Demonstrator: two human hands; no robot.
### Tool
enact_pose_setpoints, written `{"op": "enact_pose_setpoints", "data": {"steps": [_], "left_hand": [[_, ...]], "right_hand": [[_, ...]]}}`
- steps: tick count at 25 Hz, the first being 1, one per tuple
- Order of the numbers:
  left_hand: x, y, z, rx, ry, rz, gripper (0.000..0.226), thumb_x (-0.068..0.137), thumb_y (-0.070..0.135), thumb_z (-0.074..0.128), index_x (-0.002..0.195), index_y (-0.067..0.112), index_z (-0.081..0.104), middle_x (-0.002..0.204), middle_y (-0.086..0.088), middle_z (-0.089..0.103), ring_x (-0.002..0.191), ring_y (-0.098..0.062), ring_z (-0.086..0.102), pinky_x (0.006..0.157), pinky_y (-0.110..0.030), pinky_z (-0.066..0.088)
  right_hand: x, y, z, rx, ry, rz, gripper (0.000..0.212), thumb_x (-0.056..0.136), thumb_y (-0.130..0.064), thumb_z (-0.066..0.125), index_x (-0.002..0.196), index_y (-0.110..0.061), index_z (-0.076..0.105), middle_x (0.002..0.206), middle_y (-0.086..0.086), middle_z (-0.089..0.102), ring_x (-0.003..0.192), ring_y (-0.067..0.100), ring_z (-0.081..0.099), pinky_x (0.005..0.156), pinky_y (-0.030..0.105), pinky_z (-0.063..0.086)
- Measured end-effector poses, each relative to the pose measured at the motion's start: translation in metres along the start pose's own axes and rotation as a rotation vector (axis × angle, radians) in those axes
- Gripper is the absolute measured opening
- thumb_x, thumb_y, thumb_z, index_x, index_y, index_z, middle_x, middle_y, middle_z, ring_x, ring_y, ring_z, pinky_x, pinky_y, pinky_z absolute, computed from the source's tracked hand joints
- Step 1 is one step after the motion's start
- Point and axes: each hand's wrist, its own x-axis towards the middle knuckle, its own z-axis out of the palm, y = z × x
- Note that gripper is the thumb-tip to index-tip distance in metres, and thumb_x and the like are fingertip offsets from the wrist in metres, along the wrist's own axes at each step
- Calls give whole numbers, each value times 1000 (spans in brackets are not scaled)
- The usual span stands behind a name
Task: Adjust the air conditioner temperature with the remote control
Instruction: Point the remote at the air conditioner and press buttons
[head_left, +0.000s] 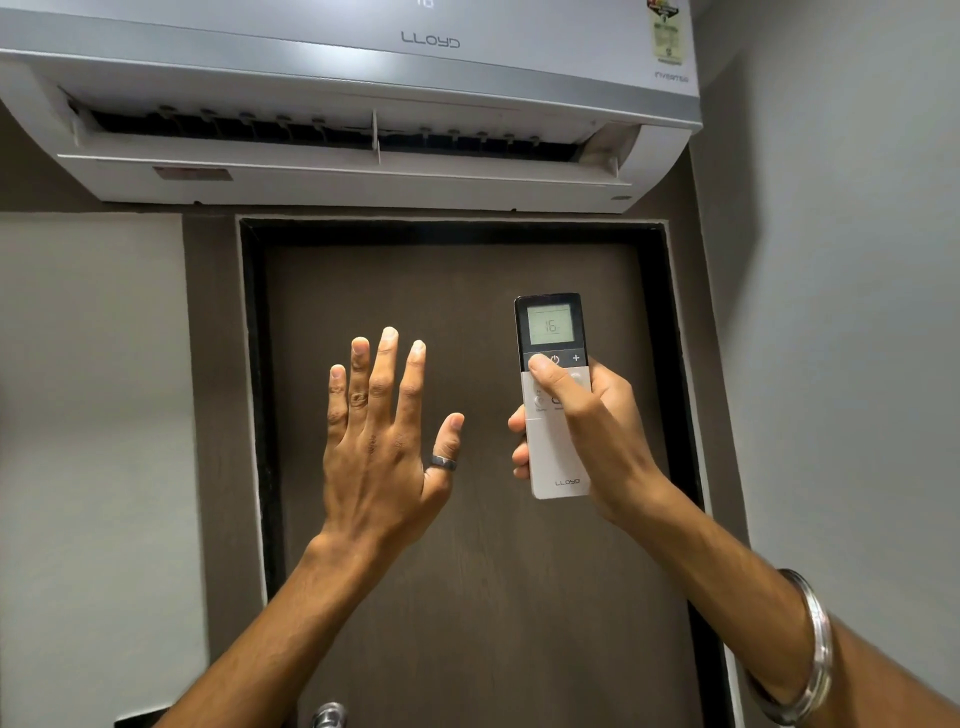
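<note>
A white split air conditioner (363, 62) hangs on the wall across the top, its louvre open. My right hand (587, 431) is shut on a slim white remote control (553, 467), held upright below the unit's right half. The remote's small screen reads 16, and my thumb rests on the dark button strip just left of the power button. My left hand (384, 441) is raised flat beside the remote, back toward me, fingers spread, holding nothing. It wears a dark ring on the thumb.
A dark brown door (467, 571) with a black frame fills the middle, directly behind both hands. A metal door handle (330, 716) shows at the bottom edge. Grey walls stand at left and right; the right wall is close to my right arm.
</note>
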Motion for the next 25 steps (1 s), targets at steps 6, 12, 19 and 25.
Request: {"op": "enact_pose_setpoints", "data": {"steps": [6, 12, 19, 25], "left_hand": [[0, 1, 0, 6, 3, 10, 74, 101, 54, 37, 162, 12, 30, 173, -15, 16, 162, -32, 4, 132, -50, 4], [3, 0, 0, 11, 17, 9, 75, 101, 54, 38, 163, 13, 28, 173, -14, 14, 162, -30, 0, 132, -46, -3], [3, -2, 0, 9, 9, -1, 75, 101, 55, 38, 163, 14, 27, 174, -13, 13, 162, -30, -1, 132, -45, -4], [4, -1, -1, 9, 11, -4, 75, 100, 54, 39, 163, 14, 28, 173, -14, 13, 162, -30, 0, 132, -44, -5]], "right_hand": [[6, 6, -3, 100, -5, 101, 61, 91, -47, 46, 115, 8, 60, 76, 23, 76, 50, 37, 68, 58, 46, 61], [7, 10, -5, 62, 9, 65, 56, 93, -46, 46, 109, 4, 62, 73, 20, 77, 49, 36, 69, 54, 45, 62], [3, 6, -6, 53, 8, 55, 49, 91, -46, 45, 103, -1, 61, 71, 19, 76, 48, 34, 69, 51, 41, 62], [3, 6, -8, 42, 6, 76, 56, 90, -48, 46, 107, 4, 61, 72, 19, 76, 50, 35, 69, 52, 41, 61]]}}
